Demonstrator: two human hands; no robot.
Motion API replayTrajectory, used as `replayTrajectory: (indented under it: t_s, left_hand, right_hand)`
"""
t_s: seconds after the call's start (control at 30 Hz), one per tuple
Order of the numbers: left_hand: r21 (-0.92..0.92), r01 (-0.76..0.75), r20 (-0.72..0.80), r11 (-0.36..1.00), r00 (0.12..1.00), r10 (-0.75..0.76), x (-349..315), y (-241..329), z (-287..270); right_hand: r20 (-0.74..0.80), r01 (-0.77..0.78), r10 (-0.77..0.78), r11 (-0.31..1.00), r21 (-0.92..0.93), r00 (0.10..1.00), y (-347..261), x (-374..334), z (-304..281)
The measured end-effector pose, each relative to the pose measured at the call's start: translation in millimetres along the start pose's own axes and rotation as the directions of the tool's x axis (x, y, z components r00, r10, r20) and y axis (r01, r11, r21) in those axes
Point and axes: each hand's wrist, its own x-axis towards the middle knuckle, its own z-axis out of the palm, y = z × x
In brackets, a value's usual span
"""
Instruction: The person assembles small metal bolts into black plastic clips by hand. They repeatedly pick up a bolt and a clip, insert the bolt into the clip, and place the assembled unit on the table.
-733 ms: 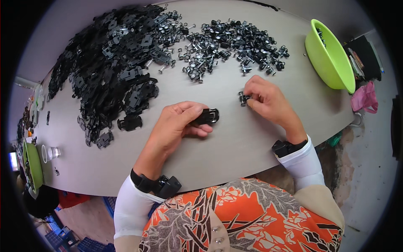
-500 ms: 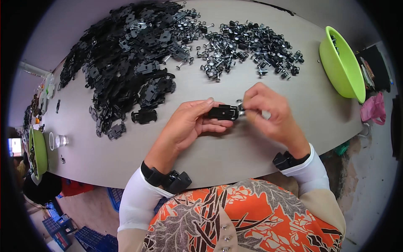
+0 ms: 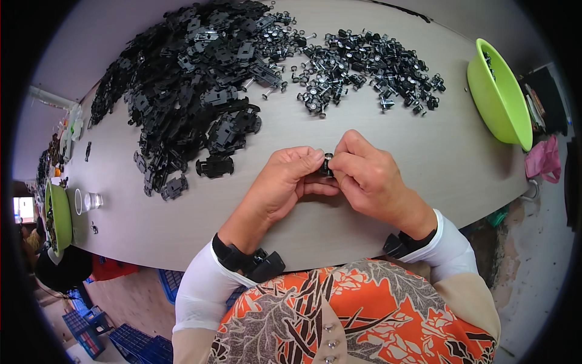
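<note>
A small black plastic part (image 3: 319,173) with a round metal-rimmed wheel piece (image 3: 328,164) at its end sits pinched between the fingertips of both hands, raised just above the desk (image 3: 424,139). Most of it is hidden by the fingers (image 3: 309,161); only its dark top edge and wheel show.

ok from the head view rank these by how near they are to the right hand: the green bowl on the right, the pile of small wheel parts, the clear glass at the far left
From the right hand:
1. Pile of small wheel parts, straight up the table from it.
2. Green bowl, at the table's right edge.
3. Clear glass, far across at the left edge, beyond the left hand.
</note>
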Motion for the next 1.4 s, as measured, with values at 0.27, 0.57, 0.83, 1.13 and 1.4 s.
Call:
replayTrajectory:
  t_s: [0.27,0.57,0.83,1.13,1.4]
  left_hand:
    - [0.157,-0.009,-0.049,0.987,0.999,0.017,-8,-1,4]
    - [0.256,-0.08,-0.191,0.964,0.973,0.131,-27,-8,4]
    - [0.442,-0.228,-0.34,0.868,0.852,0.397,-149,0,-15]
    - [0.62,0.547,-0.776,0.563,0.534,0.337,-303,-25,-77]
    - [0.953,0.212,-0.301,0.215,0.625,0.72,-188,32,-39]
  right_hand:
    - [0.107,-0.014,0.004,0.995,0.094,0.994,-1,-1,1]
    - [0.085,0.064,-0.093,0.954,0.291,0.992,-8,-4,15]
    - [-0.133,-0.112,0.122,0.99,0.083,0.984,52,7,-26]
    - [-0.157,0.115,-0.145,0.976,-0.184,0.977,78,49,3]
    - [0.053,0.007,-0.002,0.995,-0.096,0.999,74,46,0]
